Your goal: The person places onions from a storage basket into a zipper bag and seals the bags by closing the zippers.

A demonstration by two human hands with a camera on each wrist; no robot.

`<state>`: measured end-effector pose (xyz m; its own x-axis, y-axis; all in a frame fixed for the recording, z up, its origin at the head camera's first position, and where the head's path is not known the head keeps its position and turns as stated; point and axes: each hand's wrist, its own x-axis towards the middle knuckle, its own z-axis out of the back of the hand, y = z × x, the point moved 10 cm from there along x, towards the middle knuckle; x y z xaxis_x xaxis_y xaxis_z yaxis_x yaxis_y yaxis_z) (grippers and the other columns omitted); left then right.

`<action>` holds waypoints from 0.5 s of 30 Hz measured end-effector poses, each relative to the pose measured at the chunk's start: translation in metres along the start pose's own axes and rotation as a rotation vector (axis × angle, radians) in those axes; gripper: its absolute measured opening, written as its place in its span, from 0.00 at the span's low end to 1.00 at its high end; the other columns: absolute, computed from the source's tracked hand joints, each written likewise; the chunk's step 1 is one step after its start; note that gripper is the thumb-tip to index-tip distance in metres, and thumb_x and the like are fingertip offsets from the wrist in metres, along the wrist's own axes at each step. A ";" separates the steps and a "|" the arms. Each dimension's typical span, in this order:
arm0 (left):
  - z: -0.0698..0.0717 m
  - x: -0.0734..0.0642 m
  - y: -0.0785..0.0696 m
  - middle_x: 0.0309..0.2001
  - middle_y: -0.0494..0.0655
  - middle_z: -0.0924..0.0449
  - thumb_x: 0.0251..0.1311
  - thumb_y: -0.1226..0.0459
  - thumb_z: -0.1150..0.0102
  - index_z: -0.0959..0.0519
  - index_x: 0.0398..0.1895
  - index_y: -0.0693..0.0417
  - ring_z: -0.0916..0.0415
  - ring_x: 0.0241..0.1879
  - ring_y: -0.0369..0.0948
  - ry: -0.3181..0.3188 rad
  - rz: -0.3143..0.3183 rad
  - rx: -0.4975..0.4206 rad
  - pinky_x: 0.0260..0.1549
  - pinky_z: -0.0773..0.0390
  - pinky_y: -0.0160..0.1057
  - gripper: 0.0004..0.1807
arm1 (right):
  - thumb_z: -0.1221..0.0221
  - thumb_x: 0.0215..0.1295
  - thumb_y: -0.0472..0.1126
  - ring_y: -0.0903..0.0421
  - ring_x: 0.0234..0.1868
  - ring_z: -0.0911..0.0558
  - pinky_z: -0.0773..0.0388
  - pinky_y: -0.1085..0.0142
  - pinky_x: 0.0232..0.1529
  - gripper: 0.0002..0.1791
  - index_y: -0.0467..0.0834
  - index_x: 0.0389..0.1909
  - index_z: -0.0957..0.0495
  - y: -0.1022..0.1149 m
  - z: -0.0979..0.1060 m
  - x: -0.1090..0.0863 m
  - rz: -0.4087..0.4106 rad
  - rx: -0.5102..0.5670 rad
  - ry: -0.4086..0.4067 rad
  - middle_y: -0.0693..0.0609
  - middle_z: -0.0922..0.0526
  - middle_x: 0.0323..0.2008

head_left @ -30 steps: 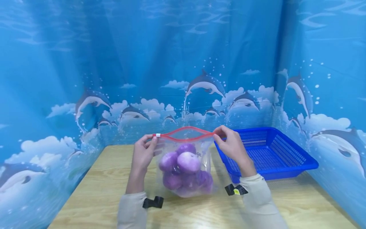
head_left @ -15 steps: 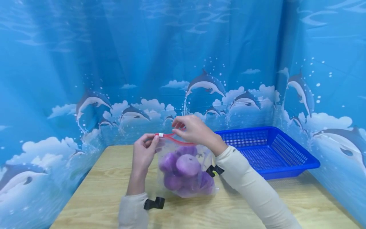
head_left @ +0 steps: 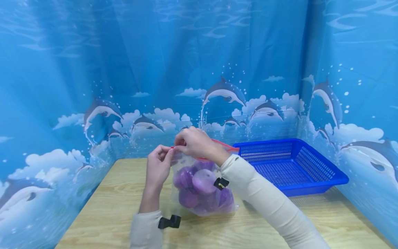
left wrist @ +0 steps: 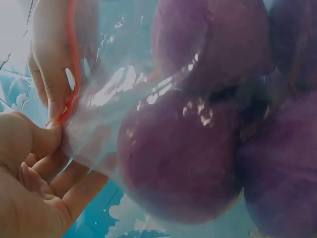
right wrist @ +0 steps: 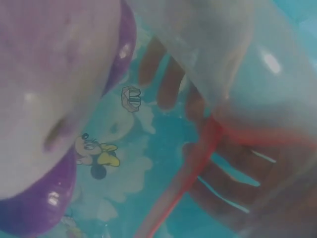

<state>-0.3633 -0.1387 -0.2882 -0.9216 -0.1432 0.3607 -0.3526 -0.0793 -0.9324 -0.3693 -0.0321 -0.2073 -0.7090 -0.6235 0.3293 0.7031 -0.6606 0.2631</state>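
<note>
A clear zip bag [head_left: 225, 144] with a red zip edge stands on the table, filled with several round purple balls [head_left: 203, 181], some fading to white. My left hand [head_left: 158, 166] pinches the bag's upper left corner between thumb and forefinger; in the left wrist view its other fingers spread behind the plastic. Right beside it, my right hand [head_left: 197, 143] pinches the red zip [left wrist: 73, 44] near the same corner, its forearm crossing in front of the bag. Under these fingers the white slider is hidden. Toward the right the bag's mouth still gapes.
To the right of the bag stands a blue plastic basket [head_left: 289, 186] with slotted walls. The wooden table [head_left: 105, 197] ends against a blue curtain [head_left: 174, 52] printed with dolphins. A black wrist mount [head_left: 169, 222] sits at my left cuff, another [head_left: 221, 183] at my right.
My right hand has let go of the bag's right corner and moved left across the mouth to the slider end, covering it. My left hand has kept its hold on the left corner.
</note>
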 end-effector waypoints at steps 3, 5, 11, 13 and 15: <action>-0.001 -0.001 -0.001 0.44 0.68 0.14 0.74 0.70 0.46 0.25 0.40 0.70 0.12 0.35 0.34 -0.005 -0.006 -0.013 0.40 0.08 0.37 0.07 | 0.32 0.68 0.45 0.62 0.25 0.22 0.23 0.76 0.24 0.05 0.48 0.36 0.11 0.001 0.001 -0.002 -0.015 -0.023 -0.004 0.55 0.13 0.28; 0.001 -0.001 -0.002 0.44 0.69 0.14 0.75 0.71 0.47 0.26 0.39 0.69 0.12 0.35 0.35 -0.020 -0.010 -0.009 0.40 0.08 0.37 0.07 | 0.32 0.68 0.44 0.62 0.24 0.24 0.25 0.75 0.22 0.05 0.48 0.34 0.11 0.001 0.002 -0.004 -0.028 -0.033 -0.005 0.55 0.14 0.27; 0.020 0.001 0.000 0.41 0.63 0.15 0.74 0.72 0.47 0.26 0.39 0.68 0.21 0.34 0.33 -0.108 -0.006 0.057 0.35 0.14 0.28 0.05 | 0.32 0.67 0.43 0.62 0.27 0.20 0.20 0.74 0.26 0.04 0.49 0.34 0.12 -0.010 0.002 -0.011 -0.082 -0.035 0.032 0.57 0.13 0.28; 0.024 0.001 0.000 0.39 0.58 0.15 0.74 0.71 0.46 0.25 0.40 0.67 0.25 0.33 0.34 -0.114 -0.001 0.085 0.32 0.20 0.26 0.05 | 0.32 0.68 0.43 0.61 0.28 0.19 0.19 0.73 0.27 0.04 0.49 0.34 0.12 -0.013 0.002 -0.013 -0.091 -0.037 0.047 0.56 0.13 0.29; 0.026 0.001 0.000 0.39 0.55 0.15 0.74 0.70 0.46 0.25 0.40 0.66 0.25 0.33 0.34 -0.109 0.007 0.089 0.31 0.21 0.26 0.05 | 0.32 0.68 0.43 0.61 0.29 0.19 0.19 0.73 0.28 0.04 0.49 0.34 0.12 -0.016 0.002 -0.015 -0.097 -0.039 0.062 0.56 0.13 0.30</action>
<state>-0.3603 -0.1645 -0.2873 -0.8993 -0.2503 0.3588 -0.3257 -0.1645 -0.9311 -0.3696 -0.0117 -0.2151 -0.7762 -0.5802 0.2467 0.6296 -0.7339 0.2551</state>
